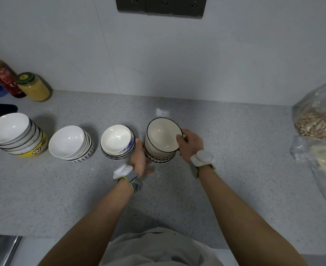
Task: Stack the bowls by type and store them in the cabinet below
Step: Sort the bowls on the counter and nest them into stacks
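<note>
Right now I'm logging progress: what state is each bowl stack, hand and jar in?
Rightmost stack: top bowl tilted, not nested.
Right hand: pinching that bowl's rim.
Left hand: open, against the stack's side.
Blue-patterned stack: nested.
White stack: nested.
Leftmost stack: nested, leaning.
Jar: lid on.

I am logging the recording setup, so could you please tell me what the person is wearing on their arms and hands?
Both forearms are bare, with no sleeves or gloves. The left hand has a grey wrist strap with yellow-green edging, carrying a rounded white device. The right hand has a similar strap with a round white device at the wrist.
</note>
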Motion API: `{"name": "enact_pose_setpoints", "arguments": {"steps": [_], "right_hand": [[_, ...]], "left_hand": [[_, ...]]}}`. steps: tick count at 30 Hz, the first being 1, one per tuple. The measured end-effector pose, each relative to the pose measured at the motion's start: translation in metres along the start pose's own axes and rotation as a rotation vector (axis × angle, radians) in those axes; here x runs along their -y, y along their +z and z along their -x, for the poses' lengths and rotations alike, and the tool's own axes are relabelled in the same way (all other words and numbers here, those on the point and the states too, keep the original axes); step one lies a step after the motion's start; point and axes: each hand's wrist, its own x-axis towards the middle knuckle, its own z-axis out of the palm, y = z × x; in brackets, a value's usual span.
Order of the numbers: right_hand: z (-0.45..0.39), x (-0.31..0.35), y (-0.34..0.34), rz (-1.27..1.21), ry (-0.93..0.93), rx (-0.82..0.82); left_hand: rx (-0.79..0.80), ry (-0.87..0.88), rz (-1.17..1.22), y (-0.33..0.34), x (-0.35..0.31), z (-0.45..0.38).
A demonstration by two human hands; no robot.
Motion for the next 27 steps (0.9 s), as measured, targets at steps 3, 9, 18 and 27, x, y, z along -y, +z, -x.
{"name": "enact_pose_setpoints", "arguments": {"steps": [3,9,18,27], "right_hand": [[0.002,-0.002,-0.004,-0.251,0.103,-0.056],[0.001,-0.017,-0.02,-0.483,0.232,-0.187],[0.003,-0.047,-0.027,-0.571,0.378,-0.306],[0.012,-0.08,-0.019,-0.22,0.431,-0.31]], "left_hand": [[0.012,-0.024,-0.016,0.003,-0.003,-0.001],[0.02,-0.068,-0.084,0.014,-0.006,-0.004],[0.005,-0.138,0.077,0.021,-0.005,-0.026],[0.047,-0.183,0.26,0.011,-0.012,-0.007]]}}
